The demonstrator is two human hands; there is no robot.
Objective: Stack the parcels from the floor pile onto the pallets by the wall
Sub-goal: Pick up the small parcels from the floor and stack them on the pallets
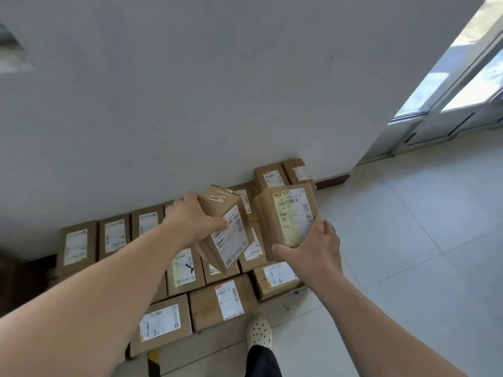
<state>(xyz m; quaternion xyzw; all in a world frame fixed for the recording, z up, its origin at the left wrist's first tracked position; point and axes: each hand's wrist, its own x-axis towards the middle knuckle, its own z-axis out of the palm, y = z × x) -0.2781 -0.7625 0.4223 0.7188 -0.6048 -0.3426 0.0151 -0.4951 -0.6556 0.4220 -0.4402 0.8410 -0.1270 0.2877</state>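
A plain grey wall [217, 91] blocks the way at 12 o'clock. Below it, brown cardboard parcels with white labels [77, 246] lie packed tight, from 9 o'clock to the middle. The tilted brown box [231, 246] in the left hand [190, 221] and the brown box with the yellowed label [288, 213] in the right hand [313, 248] leave a thin gap between them. The pale tiled floor [408, 254] from 3 to 5 o'clock is open.

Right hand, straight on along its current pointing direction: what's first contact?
The right hand grips a labelled parcel and points toward the wall. That parcel would probably meet the stacked parcel by the wall first. Depth is unclear, so it may pass above it.
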